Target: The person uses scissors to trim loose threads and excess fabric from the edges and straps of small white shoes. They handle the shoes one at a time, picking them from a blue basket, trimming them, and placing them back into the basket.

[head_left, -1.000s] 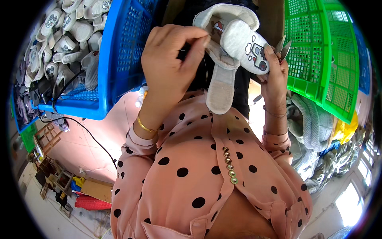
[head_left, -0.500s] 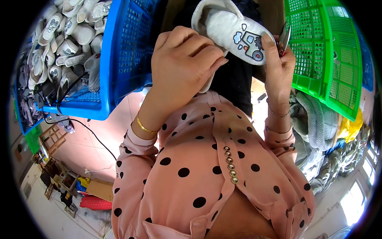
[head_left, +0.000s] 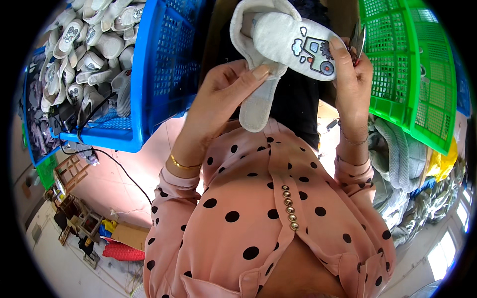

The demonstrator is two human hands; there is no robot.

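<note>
A white cloth shoe with an outlined vehicle picture on its toe is held in front of me at the top of the view. My left hand pinches its strap between thumb and fingers, close to the shoe's opening. The strap's wide pale end hangs down towards my shirt. My right hand grips the toe, thumb on the picture. Also in that hand is a small pair of scissors or snips, metal blades up, with a bit of red at the handle. Its fingers behind the shoe are hidden.
To the left stands a blue plastic crate beside a heap of similar white shoes. A green crate rises close by my right hand. Grey padded fabric lies below it. A black cable runs at the left.
My left hand has turned and opened out, moving from over the shoe's side to a pinch on the strap. The strap's end now shows fully. The right hand keeps its hold.
</note>
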